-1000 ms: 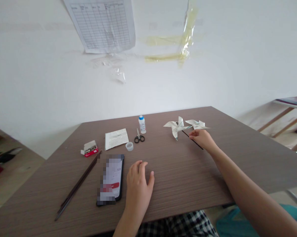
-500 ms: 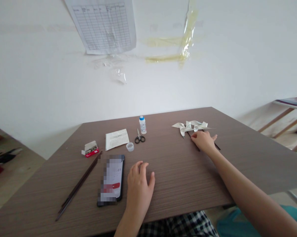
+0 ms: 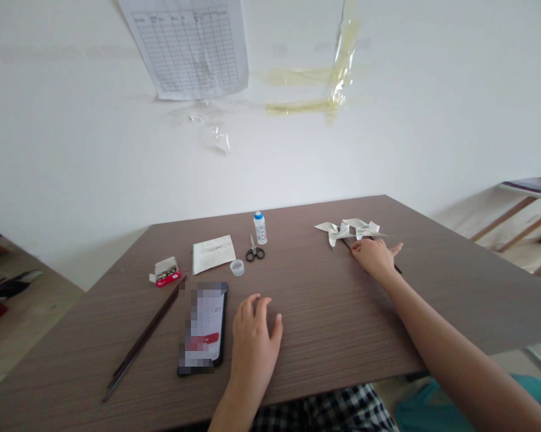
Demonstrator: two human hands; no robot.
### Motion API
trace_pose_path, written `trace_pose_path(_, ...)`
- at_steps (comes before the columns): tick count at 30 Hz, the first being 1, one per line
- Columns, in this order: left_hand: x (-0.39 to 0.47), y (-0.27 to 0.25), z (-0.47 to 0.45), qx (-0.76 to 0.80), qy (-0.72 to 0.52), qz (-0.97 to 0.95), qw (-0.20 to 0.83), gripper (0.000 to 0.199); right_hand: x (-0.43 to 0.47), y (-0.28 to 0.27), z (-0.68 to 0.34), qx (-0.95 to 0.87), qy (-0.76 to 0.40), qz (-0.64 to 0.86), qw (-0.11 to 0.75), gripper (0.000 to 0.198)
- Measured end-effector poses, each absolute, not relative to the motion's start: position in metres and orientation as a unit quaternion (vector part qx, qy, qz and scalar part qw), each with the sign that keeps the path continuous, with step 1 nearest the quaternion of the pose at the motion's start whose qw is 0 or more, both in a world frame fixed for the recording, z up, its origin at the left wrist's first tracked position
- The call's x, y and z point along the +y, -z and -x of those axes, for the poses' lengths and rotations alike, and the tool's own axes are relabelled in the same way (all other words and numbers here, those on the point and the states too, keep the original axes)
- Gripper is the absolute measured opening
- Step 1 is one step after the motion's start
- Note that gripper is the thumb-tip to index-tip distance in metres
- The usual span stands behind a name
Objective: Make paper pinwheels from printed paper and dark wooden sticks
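Observation:
My left hand (image 3: pixel 254 327) rests on the tabletop beside the phone (image 3: pixel 207 327), fingers loosely spread and holding nothing. Farther off to the right, my right hand (image 3: pixel 376 259) has its fingers closed at the dark stick of a paper pinwheel (image 3: pixel 335 233), with one finger poking out to the side. The hand covers most of that stick. A second paper pinwheel (image 3: pixel 362 228) lies right behind, its folded blades close against the first. The lower end of its dark stick (image 3: pixel 397 268) shows past the hand.
On the brown table (image 3: pixel 306 324) stand a blue-capped bottle (image 3: pixel 260 229), black-handled scissors (image 3: pixel 254 253) and a small clear ring-shaped cup (image 3: pixel 237 267). A paper stack (image 3: pixel 214 254), an open red-and-white box (image 3: pixel 166 273) and dark sticks (image 3: pixel 146 336) lie left. A white wall rises behind.
My right hand has shifted slightly right, and the nearer pinwheel's stick has swung under it, so its lower end no longer shows. My left hand stays put.

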State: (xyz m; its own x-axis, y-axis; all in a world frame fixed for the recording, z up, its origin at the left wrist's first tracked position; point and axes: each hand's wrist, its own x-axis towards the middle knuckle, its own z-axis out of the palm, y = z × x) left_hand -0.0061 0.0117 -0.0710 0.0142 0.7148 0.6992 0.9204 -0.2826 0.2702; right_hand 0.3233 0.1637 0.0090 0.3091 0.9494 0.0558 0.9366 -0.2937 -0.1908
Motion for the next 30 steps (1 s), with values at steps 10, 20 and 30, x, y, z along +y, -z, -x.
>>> trace_pose_path(10,0.011,0.072,0.007,-0.589,0.379,0.703,0.123,0.025,0.168,-0.012,-0.334,-0.562,-0.043,0.818,0.116,0.046)
trace_pose_path(20,0.011,0.07,0.007,-0.584,0.376,0.708,0.128,0.023,0.17,-0.005,-0.342,-0.561,-0.015,0.813,0.157,0.043)
trace_pose_path(30,0.009,0.068,0.005,-0.598,0.366,0.704,0.119,0.024,0.214,-0.01,-0.353,-0.662,0.065,0.732,0.148,0.05)
